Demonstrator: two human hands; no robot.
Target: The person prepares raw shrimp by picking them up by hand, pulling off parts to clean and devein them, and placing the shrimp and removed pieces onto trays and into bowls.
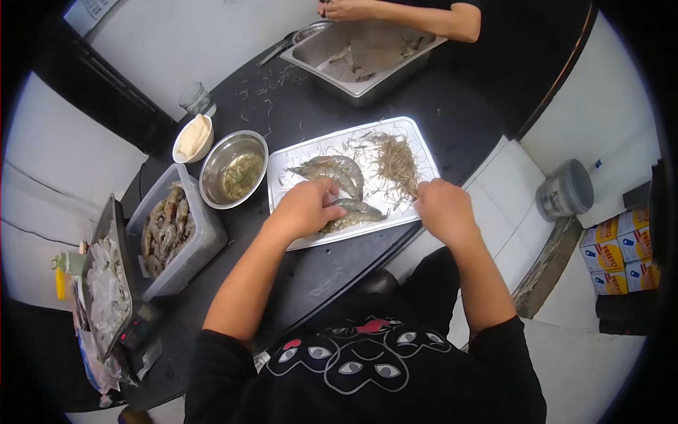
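A white tray (pixel 286 161) lies in front of me on the dark table. Whole grey shrimp (pixel 335 169) rest on its left half, and a heap of thin shrimp legs and feelers (pixel 397 166) is spread over its right half. My left hand (pixel 305 207) is curled over the near left part of the tray, thumb and fingers around a shrimp (pixel 360 209) that partly shows beyond the thumb. At the tray's right edge, beside the heap, my right hand (pixel 445 208) is closed with fingertips pinched together. Whatever it may hold is hidden.
Left of the tray stand a steel bowl (pixel 215 177) with wet scraps, a white bowl (pixel 185 154), a glass (pixel 194 97) and a plastic bin (pixel 205 247) of shrimp. A tray of bagged ice (pixel 106 290) is farther left. Across the table, another person's arm (pixel 417 20) crosses a steel pan (pixel 360 88).
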